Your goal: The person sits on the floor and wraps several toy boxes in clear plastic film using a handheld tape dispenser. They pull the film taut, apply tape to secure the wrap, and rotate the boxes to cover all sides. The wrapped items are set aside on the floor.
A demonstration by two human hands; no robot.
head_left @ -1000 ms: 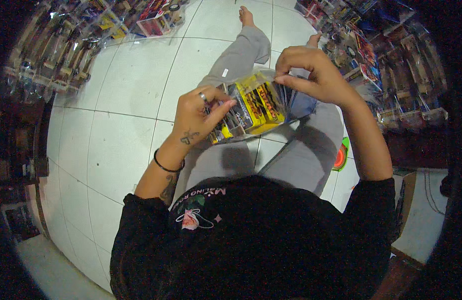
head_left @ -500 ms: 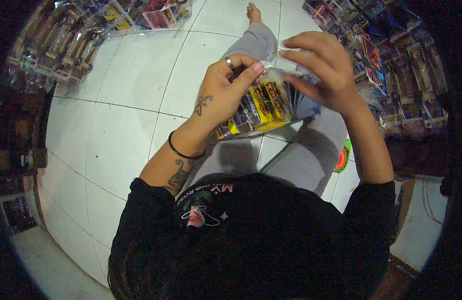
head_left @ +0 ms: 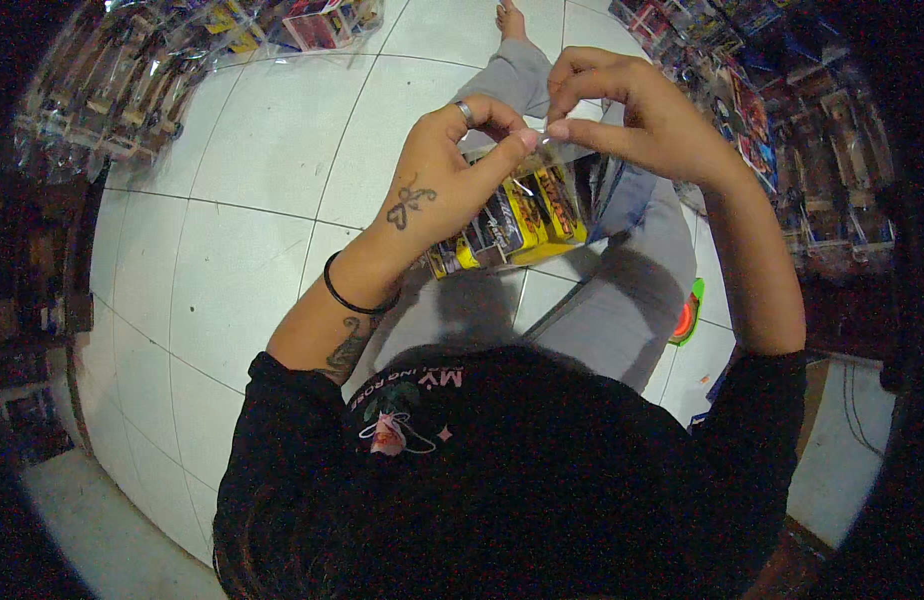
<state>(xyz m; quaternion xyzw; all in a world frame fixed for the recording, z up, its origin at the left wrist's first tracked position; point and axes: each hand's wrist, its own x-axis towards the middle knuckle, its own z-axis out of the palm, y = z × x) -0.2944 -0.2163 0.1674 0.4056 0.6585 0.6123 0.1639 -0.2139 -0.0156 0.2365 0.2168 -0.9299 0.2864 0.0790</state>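
Note:
A clear plastic bag [head_left: 582, 165] hangs over my lap with a black and yellow printed box [head_left: 527, 215] inside it. My left hand [head_left: 462, 160] pinches the bag's top edge between thumb and forefinger. Right beside it, my right hand [head_left: 647, 115] pinches the same edge, its thumb and forefinger tips close to the left ones. The box lies tilted below both hands, and part of it is hidden behind my left hand.
Stacks of plastic-wrapped packages [head_left: 132, 90] line the far left, with a red box [head_left: 327, 25] among them. More wrapped packages [head_left: 832, 150] stand on the right. A green and orange round object [head_left: 687, 315] lies on the white tiled floor [head_left: 247, 240] beside my right leg.
My right hand, spread and apart from the bag before, has come in and closed its fingertips on the bag's edge. My left hand keeps its pinch.

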